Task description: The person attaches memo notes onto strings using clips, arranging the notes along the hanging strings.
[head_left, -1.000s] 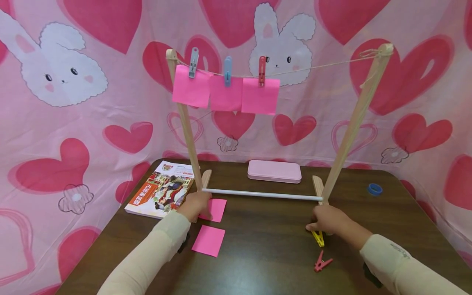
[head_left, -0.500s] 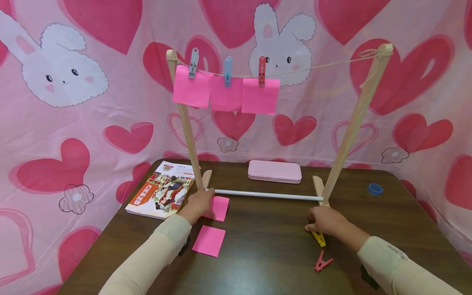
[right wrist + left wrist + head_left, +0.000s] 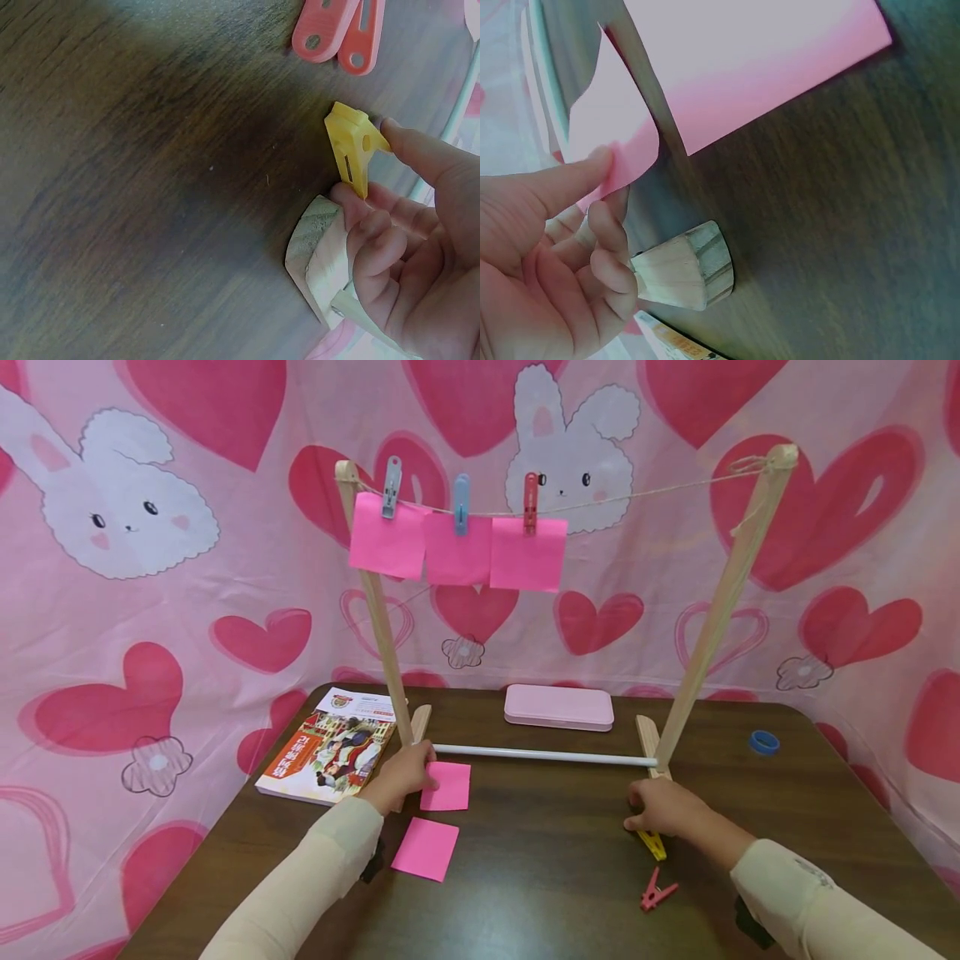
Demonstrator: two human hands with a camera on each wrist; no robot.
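In the head view my left hand is by the foot of the rack's left post. It pinches the edge of a pink sticky note between thumb and fingers; the note bends upward in the left wrist view. A second pink sticky note lies flat on the table in front. My right hand, by the right post's foot, pinches a yellow clothespin by its handles. Nearer me lies a red clothespin. Three pink notes hang from a string, clipped by grey, blue and red clothespins.
The wooden rack has a left post, a right post and a white crossbar low between them. A book lies at left, a pink case behind, and a blue tape roll at right.
My left hand has drawn the farther pink sticky note slightly to the right. The right hand has barely moved and still holds the yellow clothespin.
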